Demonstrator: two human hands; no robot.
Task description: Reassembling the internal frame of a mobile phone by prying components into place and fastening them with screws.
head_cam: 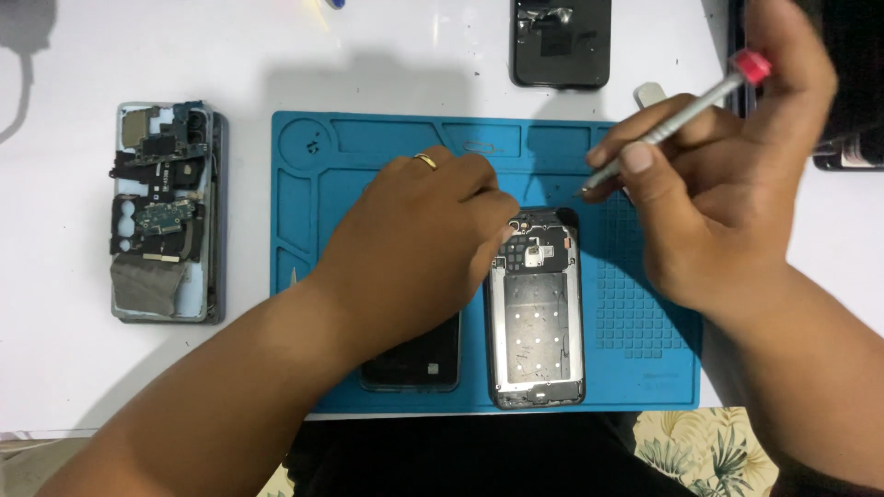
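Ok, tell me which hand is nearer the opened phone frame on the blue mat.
Left. The left hand has its fingertips at the opened phone frame's top-left corner. The right hand is above and to its right, holding a screwdriver.

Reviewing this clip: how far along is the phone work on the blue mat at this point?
Done: the opened phone lies on the blue mat with its back off and its metal frame bare. In hand: the left hand fingers the phone's top end; the right hand holds a screwdriver just above it. Left: the top boards appear still in place.
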